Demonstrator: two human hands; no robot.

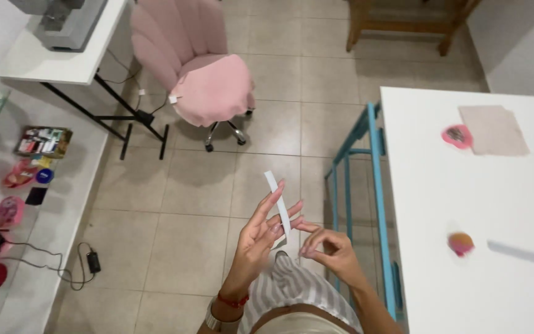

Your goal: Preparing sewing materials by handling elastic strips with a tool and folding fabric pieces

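A narrow white strip [277, 199] of paper or fabric stands nearly upright between my hands, above the tiled floor. My left hand [261, 232] has its fingers spread, with the strip lying against the fingertips. My right hand [329, 246] pinches the strip's lower end with thumb and forefinger. A red bracelet and a metal bangle sit on my left wrist. Striped grey-and-white fabric [292, 286] on my lap lies just below both hands.
A white table [465, 198] with a blue frame stands at right, carrying a beige cloth square [493, 130], two pink pincushion-like items and a ruler. A pink swivel chair [199, 74] is ahead. At left, a white desk and a shelf hold small items.
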